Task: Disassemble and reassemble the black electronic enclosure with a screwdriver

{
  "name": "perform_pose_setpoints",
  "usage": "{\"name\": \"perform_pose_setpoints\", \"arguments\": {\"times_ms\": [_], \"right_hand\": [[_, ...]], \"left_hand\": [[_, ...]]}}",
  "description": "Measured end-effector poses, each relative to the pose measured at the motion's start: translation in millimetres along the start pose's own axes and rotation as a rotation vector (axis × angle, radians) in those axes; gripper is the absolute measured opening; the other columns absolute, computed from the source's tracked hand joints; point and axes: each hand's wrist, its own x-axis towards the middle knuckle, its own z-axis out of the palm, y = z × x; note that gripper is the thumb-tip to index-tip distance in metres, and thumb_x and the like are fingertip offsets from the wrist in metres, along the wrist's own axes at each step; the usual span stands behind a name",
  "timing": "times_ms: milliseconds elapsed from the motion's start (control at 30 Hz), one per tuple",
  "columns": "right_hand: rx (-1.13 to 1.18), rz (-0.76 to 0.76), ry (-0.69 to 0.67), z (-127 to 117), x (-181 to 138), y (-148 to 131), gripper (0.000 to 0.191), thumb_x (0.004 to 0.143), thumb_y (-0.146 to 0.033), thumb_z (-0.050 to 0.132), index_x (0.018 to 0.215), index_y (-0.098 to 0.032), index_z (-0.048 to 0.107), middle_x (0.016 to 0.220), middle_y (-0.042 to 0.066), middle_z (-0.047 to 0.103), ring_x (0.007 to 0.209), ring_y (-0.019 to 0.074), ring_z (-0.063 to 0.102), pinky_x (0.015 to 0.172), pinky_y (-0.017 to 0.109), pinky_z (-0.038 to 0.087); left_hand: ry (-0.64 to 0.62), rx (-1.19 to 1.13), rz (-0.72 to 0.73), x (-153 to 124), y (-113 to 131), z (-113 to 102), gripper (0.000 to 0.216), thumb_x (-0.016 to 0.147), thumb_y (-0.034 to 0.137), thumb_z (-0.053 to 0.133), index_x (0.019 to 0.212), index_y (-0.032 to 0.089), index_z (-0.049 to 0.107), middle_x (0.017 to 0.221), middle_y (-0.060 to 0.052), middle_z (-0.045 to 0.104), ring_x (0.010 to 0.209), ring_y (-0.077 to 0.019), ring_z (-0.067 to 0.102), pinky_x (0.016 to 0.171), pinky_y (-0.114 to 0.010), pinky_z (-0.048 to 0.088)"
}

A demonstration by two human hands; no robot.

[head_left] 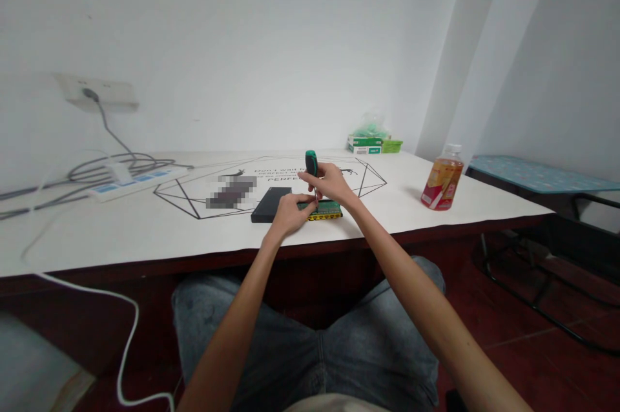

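Note:
A screwdriver [310, 163] with a green and black handle stands nearly upright, and my right hand [332, 182] is closed around it. Its shaft points down at a green circuit board [329, 206] that has a row of yellow ports along the near edge. My left hand [289, 214] rests at the board's left end, thumb and fingers closed on it close to the screwdriver's tip. What exactly lies under those fingertips is hidden. Just left of the board, partly behind my left hand, lies a flat black case [269, 205].
A drink bottle [442, 178] stands at the right on the white table [145, 237]. Small boxes [365, 144] and a green basket [392, 146] sit against the wall. A power strip [140, 183] with grey cables lies at left; a white cable [128, 341] hangs over the edge.

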Motion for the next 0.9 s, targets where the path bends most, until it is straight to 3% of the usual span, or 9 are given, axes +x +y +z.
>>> {"name": "perform_pose_setpoints", "arguments": {"times_ms": [267,667,767,900], "right_hand": [[0.114,-0.014,0.096,-7,1,6,0.042,0.085,-0.058,0.07,0.079,-0.018,0.059,0.061,-0.002,0.063,0.039,0.0073,0.051,0.04,0.02,0.04],[0.275,0.032,0.159,-19,0,9,0.051,0.078,-0.067,0.073,0.076,-0.019,0.057,0.061,0.0,0.065,0.039,0.0074,0.051,0.035,0.019,0.035],[0.3,0.024,0.303,-32,1,16,0.051,0.079,-0.067,0.071,0.075,-0.019,0.056,0.062,0.001,0.065,0.039,0.0077,0.05,0.035,0.02,0.032],[0.172,0.043,0.635,-51,-7,42,0.048,0.084,-0.066,0.063,0.072,-0.02,0.053,0.066,0.002,0.066,0.045,0.0099,0.055,0.043,0.022,0.041]], "left_hand": [[-0.02,-0.013,0.023,0,-2,1,0.023,0.081,0.027,0.066,0.093,0.019,0.084,0.102,-0.008,0.081,0.097,-0.0274,0.075,0.098,-0.039,0.054],[-0.003,0.016,0.024,3,-2,2,0.015,0.083,0.031,0.071,0.083,0.021,0.082,0.092,-0.007,0.082,0.089,-0.0253,0.075,0.09,-0.037,0.055],[0.017,0.039,0.049,0,-4,2,0.015,0.084,0.031,0.07,0.083,0.021,0.082,0.091,-0.007,0.081,0.088,-0.0245,0.074,0.089,-0.036,0.054],[0.036,0.113,0.085,3,-4,4,0.016,0.087,0.031,0.068,0.087,0.022,0.082,0.095,-0.007,0.081,0.091,-0.0247,0.073,0.089,-0.037,0.053]]}}
